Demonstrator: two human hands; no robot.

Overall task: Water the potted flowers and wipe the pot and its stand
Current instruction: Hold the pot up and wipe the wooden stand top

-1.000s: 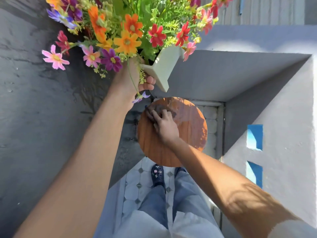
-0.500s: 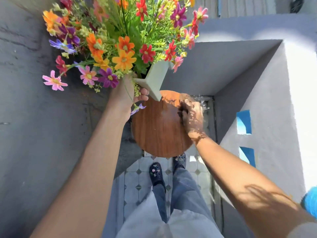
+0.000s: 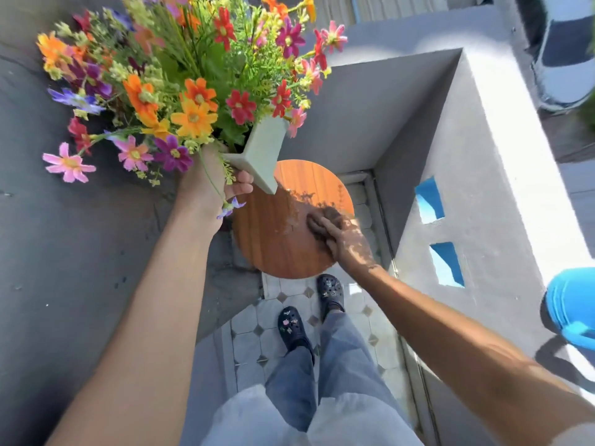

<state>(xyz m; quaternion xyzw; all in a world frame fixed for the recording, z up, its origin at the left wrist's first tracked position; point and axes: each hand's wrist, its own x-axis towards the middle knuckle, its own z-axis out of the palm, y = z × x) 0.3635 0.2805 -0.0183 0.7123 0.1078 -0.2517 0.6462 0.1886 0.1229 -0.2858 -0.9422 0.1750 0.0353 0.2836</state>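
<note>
My left hand (image 3: 211, 185) grips the pale green square pot (image 3: 262, 152) and holds it lifted above the stand, tilted toward me. Bright mixed flowers (image 3: 193, 78) spill out of the pot to the upper left. Below it stands the round wooden stand top (image 3: 283, 243), with wet patches on its right half. My right hand (image 3: 343, 238) presses a dark brown cloth (image 3: 326, 217) flat against the right side of the wooden top.
A blue watering can (image 3: 570, 307) sits on the grey parapet wall (image 3: 476, 175) at the right edge. A dark grey wall (image 3: 64, 252) rises on the left. My feet in black clogs (image 3: 309, 310) stand on the patterned tile floor (image 3: 257, 329) just below the stand.
My right hand with the cloth swept from the stand's left side to its right edge, then slightly back inward. The pot stays lifted in my left hand. The view shifted and the watering can came in.
</note>
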